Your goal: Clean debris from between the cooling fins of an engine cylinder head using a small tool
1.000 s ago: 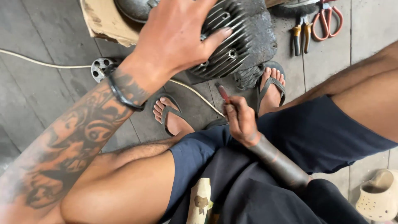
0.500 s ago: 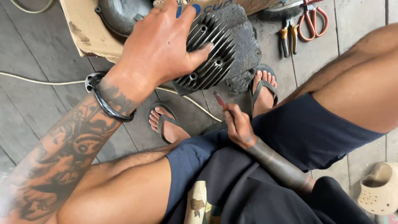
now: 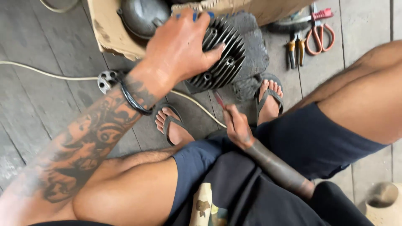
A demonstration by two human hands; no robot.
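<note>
Metal fins mark the cylinder head (image 3: 217, 58), which sits on the floor at the far side, between your feet. Your left hand (image 3: 180, 46) is spread over it, gripping its top. It looks heavy, rigid and greasy; hold it across the fins. Your right hand (image 3: 238, 127) pinches a thin red-handled tool (image 3: 219, 99) nearby.

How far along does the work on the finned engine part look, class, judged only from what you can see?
Done: the finned engine part is off any engine and sits on a dark slab on the plank floor. In hand: the left hand grips it from above, while the right hand holds a thin red-tipped tool below it, apart. Left: the tool has not yet met the fins; pliers lie unused.
</note>
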